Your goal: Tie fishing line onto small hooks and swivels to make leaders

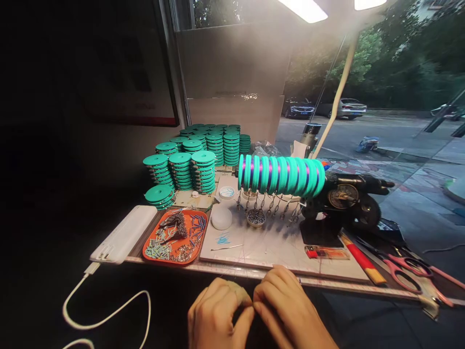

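Observation:
My left hand [221,315] and my right hand [285,305] meet at the table's front edge, fingertips nearly touching. Both are closed in a pinch; whatever is between the fingers is hidden or too small to name. A pale yellowish wrap [238,292] seems to cover a left finger. Beyond the hands lies a light work board [254,259] with a thin metal needle-like tool [227,247] and small blue pieces [223,238]. Above the board, a row of teal spools [281,175] with purple line sits on a black winding device [343,196], small metal swivels hanging below.
An orange tray [148,252] holds small parts. Stacks of teal spools [203,157] stand behind. A white power bank [125,232] with a cable is left. A small bowl of beads [256,218], a white round lid [221,218], a lighter [327,252] and pink-handled scissors [401,276] lie around.

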{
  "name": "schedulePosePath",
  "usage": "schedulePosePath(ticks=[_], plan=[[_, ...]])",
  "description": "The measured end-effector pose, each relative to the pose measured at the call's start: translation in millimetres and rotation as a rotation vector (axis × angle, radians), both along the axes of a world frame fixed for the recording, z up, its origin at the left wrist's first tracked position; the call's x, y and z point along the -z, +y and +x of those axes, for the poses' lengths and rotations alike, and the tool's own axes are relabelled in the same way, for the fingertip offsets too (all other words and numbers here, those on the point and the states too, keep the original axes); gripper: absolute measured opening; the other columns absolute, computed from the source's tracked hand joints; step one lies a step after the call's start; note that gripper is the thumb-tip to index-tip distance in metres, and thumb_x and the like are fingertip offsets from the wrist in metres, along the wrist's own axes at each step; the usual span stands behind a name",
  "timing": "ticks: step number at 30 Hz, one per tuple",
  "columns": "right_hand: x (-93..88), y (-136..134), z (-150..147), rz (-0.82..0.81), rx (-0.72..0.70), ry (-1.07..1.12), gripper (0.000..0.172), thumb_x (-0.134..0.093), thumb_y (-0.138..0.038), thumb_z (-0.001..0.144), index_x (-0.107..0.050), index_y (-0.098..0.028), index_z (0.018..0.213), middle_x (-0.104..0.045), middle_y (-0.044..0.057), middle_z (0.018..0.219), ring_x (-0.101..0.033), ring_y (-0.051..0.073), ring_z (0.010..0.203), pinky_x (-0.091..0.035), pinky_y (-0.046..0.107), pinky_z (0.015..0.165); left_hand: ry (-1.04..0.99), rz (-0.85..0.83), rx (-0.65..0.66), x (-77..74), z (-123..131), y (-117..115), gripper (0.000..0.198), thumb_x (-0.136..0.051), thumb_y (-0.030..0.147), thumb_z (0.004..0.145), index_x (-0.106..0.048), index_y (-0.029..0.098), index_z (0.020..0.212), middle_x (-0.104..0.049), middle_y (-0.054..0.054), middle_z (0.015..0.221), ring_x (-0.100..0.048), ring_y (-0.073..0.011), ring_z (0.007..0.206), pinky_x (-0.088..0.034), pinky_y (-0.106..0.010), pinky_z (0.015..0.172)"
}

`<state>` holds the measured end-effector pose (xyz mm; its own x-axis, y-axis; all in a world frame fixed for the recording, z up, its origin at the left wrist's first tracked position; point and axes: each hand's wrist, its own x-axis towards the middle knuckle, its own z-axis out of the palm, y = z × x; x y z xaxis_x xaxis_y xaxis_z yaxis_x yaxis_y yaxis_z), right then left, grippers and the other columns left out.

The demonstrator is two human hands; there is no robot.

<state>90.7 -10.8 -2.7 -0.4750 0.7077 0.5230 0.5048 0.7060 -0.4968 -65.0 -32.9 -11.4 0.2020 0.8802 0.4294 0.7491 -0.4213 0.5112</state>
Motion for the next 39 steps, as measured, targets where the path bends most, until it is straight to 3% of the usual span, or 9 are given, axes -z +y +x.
schedulePosePath(ticks=[9, 14, 16, 18, 24, 29, 32, 35, 39], plan=[[-6.7, 4, 9, -0.203, -0.048, 0.056, 0.015, -0.053, -0.014, 0.081, -0.056, -0.020, 0.068, -0.057, -0.001, 0.062, -0.052, 0.015, 0.066, -0.042, 0.025, 0.059, 0.013, 0.057, 0.055, -2.5, 0, 0, 0.013, -0.059, 0.009, 0.071, -0.054, 0.021, 0.069, -0.064, 0.001, 0.066, -0.060, -0.0174, 0.064, -0.045, -0.027, 0.056], [-8.3, 9, 19, -0.330, -0.023, 0.130, 0.021, -0.050, -0.024, 0.085, -0.058, -0.019, 0.067, -0.057, 0.001, 0.065, -0.055, 0.016, 0.067, -0.043, 0.026, 0.060, -0.163, -0.060, 0.043, -4.1, -9, 2, 0.024, -0.071, 0.019, 0.065, -0.060, 0.023, 0.086, -0.066, -0.001, 0.081, -0.061, -0.0188, 0.076, -0.050, -0.027, 0.065], [-7.2, 10, 20, -0.349, -0.019, 0.137, 0.021, -0.049, -0.026, 0.085, -0.058, -0.018, 0.067, -0.056, 0.001, 0.065, -0.055, 0.016, 0.067, -0.042, 0.026, 0.060, -0.276, -0.091, 0.049, -2.6, -11, 2, 0.012, -0.066, 0.023, 0.072, -0.062, 0.023, 0.083, -0.065, -0.001, 0.079, -0.061, -0.0179, 0.075, -0.049, -0.026, 0.065], [-6.0, 9, 18, -0.352, -0.028, 0.135, 0.021, -0.049, -0.025, 0.086, -0.057, -0.018, 0.067, -0.056, 0.001, 0.066, -0.055, 0.015, 0.067, -0.042, 0.026, 0.060, -0.369, -0.095, 0.043, -0.2, -11, 1, 0.004, -0.059, 0.025, 0.078, -0.061, 0.023, 0.076, -0.063, 0.000, 0.073, -0.060, -0.0167, 0.070, -0.047, -0.026, 0.063], [-4.9, 7, 4, -0.161, -0.096, 0.092, 0.010, -0.051, -0.022, 0.085, -0.057, -0.020, 0.077, -0.057, 0.000, 0.065, -0.053, 0.014, 0.064, -0.042, 0.024, 0.057, -0.406, -0.054, 0.018, 3.3, -7, -5, 0.014, -0.055, 0.020, 0.081, -0.057, 0.021, 0.066, -0.059, 0.001, 0.064, -0.056, -0.0149, 0.063, -0.042, -0.025, 0.058], [-6.7, 11, -8, -0.043, -0.099, 0.066, 0.018, -0.044, -0.021, 0.089, -0.050, -0.021, 0.072, -0.055, -0.001, 0.062, -0.053, 0.013, 0.060, -0.043, 0.023, 0.054, -0.288, -0.009, -0.026, -8.4, -31, 1, 0.008, -0.058, 0.020, 0.079, -0.061, 0.021, 0.071, -0.062, 0.000, 0.068, -0.059, -0.0163, 0.068, -0.046, -0.026, 0.061], [-5.1, 16, -11, -0.046, -0.099, 0.081, 0.017, -0.042, -0.020, 0.088, -0.049, -0.021, 0.073, -0.054, -0.001, 0.063, -0.054, 0.013, 0.059, -0.044, 0.024, 0.056, -0.071, 0.046, -0.258, -22.1, -61, 22, 0.016, -0.060, 0.014, 0.075, -0.064, 0.019, 0.089, -0.066, -0.004, 0.084, -0.060, -0.0208, 0.083, -0.047, -0.033, 0.074], [0.6, 19, -11, -0.066, -0.119, 0.063, 0.013, -0.044, -0.016, 0.087, -0.049, -0.021, 0.076, -0.055, -0.001, 0.066, -0.055, 0.013, 0.062, -0.045, 0.024, 0.058, 0.234, -0.119, -0.349, -33.1, -84, 44, 0.014, -0.056, 0.011, 0.076, -0.066, 0.020, 0.075, -0.066, -0.003, 0.079, -0.060, -0.0212, 0.082, -0.046, -0.034, 0.072], [9.4, 20, -7, -0.069, -0.134, 0.031, 0.010, -0.048, -0.016, 0.086, -0.050, -0.022, 0.078, -0.055, -0.002, 0.066, -0.056, 0.014, 0.064, -0.045, 0.024, 0.061, 0.342, -0.218, -0.349, -34.2, -89, 59, 0.010, -0.060, 0.015, 0.073, -0.066, 0.023, 0.070, -0.068, -0.002, 0.076, -0.061, -0.0219, 0.080, -0.045, -0.033, 0.069]])
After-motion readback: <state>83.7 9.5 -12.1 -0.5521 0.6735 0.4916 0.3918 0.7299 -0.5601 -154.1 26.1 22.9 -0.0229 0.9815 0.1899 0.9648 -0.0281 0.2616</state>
